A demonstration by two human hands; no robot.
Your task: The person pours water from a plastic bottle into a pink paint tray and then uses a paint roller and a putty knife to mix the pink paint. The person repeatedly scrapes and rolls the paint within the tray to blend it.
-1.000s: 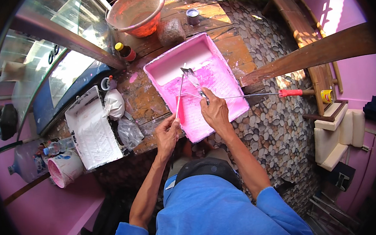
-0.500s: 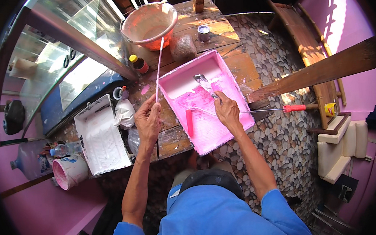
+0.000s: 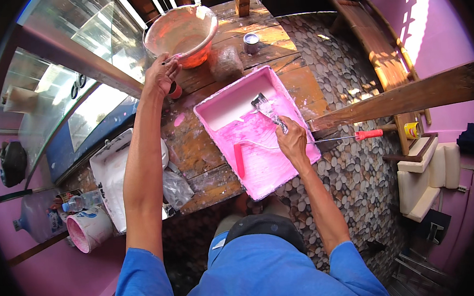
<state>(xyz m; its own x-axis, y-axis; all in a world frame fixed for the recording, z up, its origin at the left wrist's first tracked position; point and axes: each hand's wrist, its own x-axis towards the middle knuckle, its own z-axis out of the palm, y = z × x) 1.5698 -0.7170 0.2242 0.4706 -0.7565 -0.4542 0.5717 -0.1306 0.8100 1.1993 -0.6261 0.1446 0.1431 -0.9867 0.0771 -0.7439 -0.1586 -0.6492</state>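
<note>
Over the table my right hand (image 3: 292, 140) is closed round the handle of a paint-smeared putty knife (image 3: 264, 105), its dark blade above the tray. Below it a paint tray (image 3: 206, 122) has whitish pink paint in the deep end and brighter pink on the slope. A paint roller (image 3: 240, 161) lies in the tray, its wire running out under my right hand to a red handle (image 3: 369, 134). My left hand (image 3: 160, 76) reaches to the near left rim of an orange basin (image 3: 199, 58). Something small and pink shows at its fingertips; the long stick cannot be made out.
Behind the tray stand a small tin (image 3: 251, 43) and a clear wrapped lump (image 3: 226, 62). A dark bottle (image 3: 174, 91) is partly hidden by my left hand. A white tray (image 3: 111, 180), plastic bag (image 3: 177, 188) and bucket (image 3: 89, 230) lie left. A wooden beam (image 3: 402, 94) crosses at right.
My left hand has moved up and left from beside the tray to the basin rim; the long stick no longer shows. The putty knife has shifted slightly right and down.
</note>
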